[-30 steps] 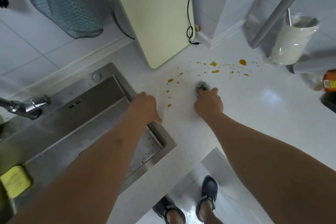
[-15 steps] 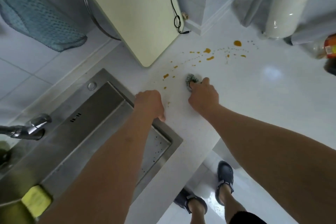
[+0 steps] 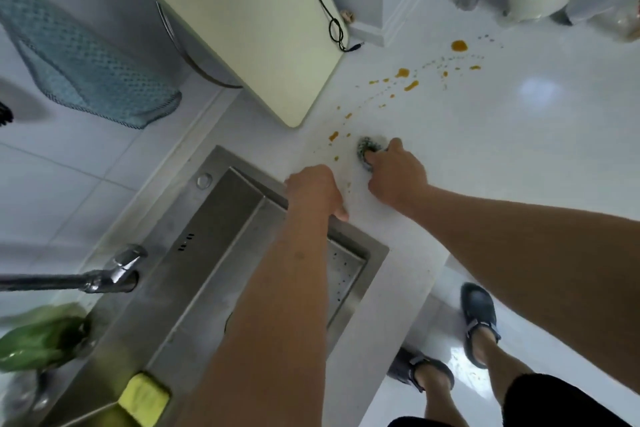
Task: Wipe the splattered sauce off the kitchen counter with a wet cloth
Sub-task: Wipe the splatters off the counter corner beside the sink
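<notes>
The right hand (image 3: 394,177) grips a small grey cloth (image 3: 367,149) wadded against the white tabletop (image 3: 519,149), at the near end of the orange sauce (image 3: 401,73) drops, which trail off toward 1 o'clock. The left hand (image 3: 317,189) rests with curled fingers on the tabletop at the corner of the steel sink (image 3: 214,218), holding nothing. A pale cutting board (image 3: 242,17) stands at 11 o'clock from the cloth.

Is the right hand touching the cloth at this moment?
Touching. The head view shows the right hand with its fingers curled over the cloth, pressing it on the counter beside the sauce drops.
</notes>
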Tool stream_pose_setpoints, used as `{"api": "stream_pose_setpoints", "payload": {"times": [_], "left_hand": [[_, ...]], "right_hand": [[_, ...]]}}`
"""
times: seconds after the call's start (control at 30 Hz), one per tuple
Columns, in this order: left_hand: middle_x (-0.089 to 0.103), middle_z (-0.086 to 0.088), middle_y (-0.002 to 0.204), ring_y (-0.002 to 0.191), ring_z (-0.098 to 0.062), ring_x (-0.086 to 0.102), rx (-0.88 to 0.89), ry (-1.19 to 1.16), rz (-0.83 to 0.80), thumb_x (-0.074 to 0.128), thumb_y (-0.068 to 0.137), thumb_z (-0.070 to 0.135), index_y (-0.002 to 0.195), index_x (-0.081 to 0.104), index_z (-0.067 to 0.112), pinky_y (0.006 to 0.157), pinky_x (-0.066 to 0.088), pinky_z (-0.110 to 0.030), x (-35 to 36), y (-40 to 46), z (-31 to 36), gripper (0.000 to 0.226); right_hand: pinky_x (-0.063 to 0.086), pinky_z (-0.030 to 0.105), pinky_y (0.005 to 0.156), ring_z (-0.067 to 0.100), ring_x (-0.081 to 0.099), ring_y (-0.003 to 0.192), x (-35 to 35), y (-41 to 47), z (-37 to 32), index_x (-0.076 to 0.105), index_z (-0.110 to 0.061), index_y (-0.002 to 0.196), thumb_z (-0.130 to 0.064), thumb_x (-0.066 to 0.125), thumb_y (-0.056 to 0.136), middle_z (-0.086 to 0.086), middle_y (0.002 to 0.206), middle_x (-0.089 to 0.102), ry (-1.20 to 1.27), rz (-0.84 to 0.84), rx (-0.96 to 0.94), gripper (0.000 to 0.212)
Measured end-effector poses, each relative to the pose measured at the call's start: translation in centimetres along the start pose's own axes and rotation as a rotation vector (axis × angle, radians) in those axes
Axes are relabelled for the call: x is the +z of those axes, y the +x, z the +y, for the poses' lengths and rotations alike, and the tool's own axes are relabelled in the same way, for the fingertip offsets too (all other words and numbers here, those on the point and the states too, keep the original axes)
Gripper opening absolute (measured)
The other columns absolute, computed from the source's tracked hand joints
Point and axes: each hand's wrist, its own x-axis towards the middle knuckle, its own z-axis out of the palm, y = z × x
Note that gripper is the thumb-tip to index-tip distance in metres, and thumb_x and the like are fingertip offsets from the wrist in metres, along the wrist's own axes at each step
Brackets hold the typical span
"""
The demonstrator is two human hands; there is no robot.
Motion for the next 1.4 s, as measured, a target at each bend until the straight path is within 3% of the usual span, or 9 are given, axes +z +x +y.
{"api": "stream_pose_setpoints", "payload": {"times": [0.2, 0.3, 0.47, 0.67, 0.77, 0.9, 1.13, 1.23, 1.4], "left_hand": [[0.057, -0.002, 0.077, 0.094, -0.03, 0.07, -0.013, 0.01, 0.018, 0.1, 0.055, 0.044, 0.078, 0.052, 0.016, 0.094, 0.057, -0.047, -0.6, -0.6, 0.5, 0.061], [0.06, -0.003, 0.079, 0.09, -0.032, 0.07, 0.0, 0.007, -0.013, 0.101, 0.054, 0.044, 0.076, 0.052, 0.016, 0.091, 0.059, -0.048, -0.9, -0.8, 0.7, 0.061], [0.064, -0.003, 0.088, 0.092, -0.03, 0.068, -0.008, -0.023, 0.005, 0.1, 0.056, 0.049, 0.084, 0.055, 0.018, 0.089, 0.056, -0.042, -0.2, -0.6, 0.3, 0.062], [0.072, -0.005, 0.098, 0.097, -0.029, 0.066, 0.045, -0.004, 0.078, 0.092, 0.065, 0.054, 0.09, 0.058, 0.016, 0.101, 0.046, -0.042, 0.9, -0.8, -0.3, 0.058], [0.072, -0.014, 0.112, 0.121, -0.04, 0.059, 0.033, -0.056, 0.049, 0.093, 0.067, 0.051, 0.098, 0.058, 0.013, 0.108, 0.045, -0.046, 1.2, -1.0, -0.8, 0.061], [0.073, -0.012, 0.104, 0.113, -0.038, 0.064, 0.025, -0.09, 0.038, 0.096, 0.063, 0.05, 0.09, 0.057, 0.013, 0.103, 0.05, -0.046, 1.0, -0.8, -0.9, 0.06], [0.066, -0.018, 0.12, 0.125, -0.038, 0.055, -0.006, -0.105, 0.051, 0.093, 0.067, 0.051, 0.116, 0.065, 0.009, 0.101, 0.049, -0.043, 0.9, -1.1, -0.8, 0.07], [0.054, -0.029, 0.139, 0.136, -0.044, 0.046, -0.022, -0.117, 0.017, 0.095, 0.064, 0.054, 0.12, 0.063, 0.009, 0.105, 0.05, -0.047, 1.0, -0.9, -1.0, 0.078], [0.062, 0.002, 0.081, 0.094, -0.025, 0.066, 0.062, -0.077, 0.032, 0.093, 0.066, 0.055, 0.087, 0.056, 0.017, 0.094, 0.046, -0.038, -0.2, -1.2, -1.1, 0.057]], "right_hand": [[0.046, 0.038, 0.075, 0.033, 0.054, 0.101, -1.0, -2.1, 0.2, 0.049, -0.038, 0.143, -0.022, 0.051, 0.096, 0.007, 0.116, 0.038, -0.187, -0.163, -0.393, 0.05], [0.048, 0.036, 0.071, 0.032, 0.057, 0.09, -2.1, -0.2, 3.2, 0.058, -0.031, 0.134, -0.017, 0.049, 0.093, 0.004, 0.103, 0.032, -0.224, -0.085, -0.278, 0.044], [0.049, 0.035, 0.077, 0.034, 0.059, 0.093, -1.2, 0.0, 1.2, 0.058, -0.021, 0.13, -0.016, 0.045, 0.095, 0.013, 0.119, 0.039, -0.101, 0.017, -0.031, 0.037], [0.051, 0.04, 0.078, 0.031, 0.055, 0.097, -0.6, -2.4, -0.5, 0.053, -0.04, 0.138, -0.024, 0.053, 0.096, 0.005, 0.111, 0.038, -0.172, -0.16, -0.441, 0.045], [0.055, 0.039, 0.078, 0.032, 0.057, 0.093, -2.6, 1.1, 4.2, 0.057, -0.034, 0.135, -0.016, 0.049, 0.094, 0.003, 0.103, 0.032, -0.209, -0.056, -0.221, 0.046], [0.053, 0.039, 0.076, 0.035, 0.059, 0.095, -3.5, 4.4, 4.6, 0.059, -0.023, 0.133, -0.014, 0.048, 0.092, 0.011, 0.12, 0.038, -0.101, 0.043, 0.103, 0.044], [0.054, 0.04, 0.08, 0.028, 0.05, 0.102, 0.2, -1.3, -0.3, 0.043, -0.041, 0.146, -0.025, 0.055, 0.096, 0.006, 0.121, 0.038, -0.158, -0.11, -0.436, 0.054], [0.051, 0.037, 0.074, 0.028, 0.053, 0.097, -1.2, -0.1, 4.7, 0.046, -0.045, 0.141, -0.027, 0.054, 0.096, 0.004, 0.114, 0.038, -0.192, -0.082, -0.394, 0.049], [0.051, 0.041, 0.081, 0.034, 0.052, 0.105, -2.4, 4.1, 4.4, 0.047, -0.038, 0.143, -0.017, 0.048, 0.092, 0.009, 0.122, 0.038, -0.091, 0.085, 0.064, 0.055]]}}
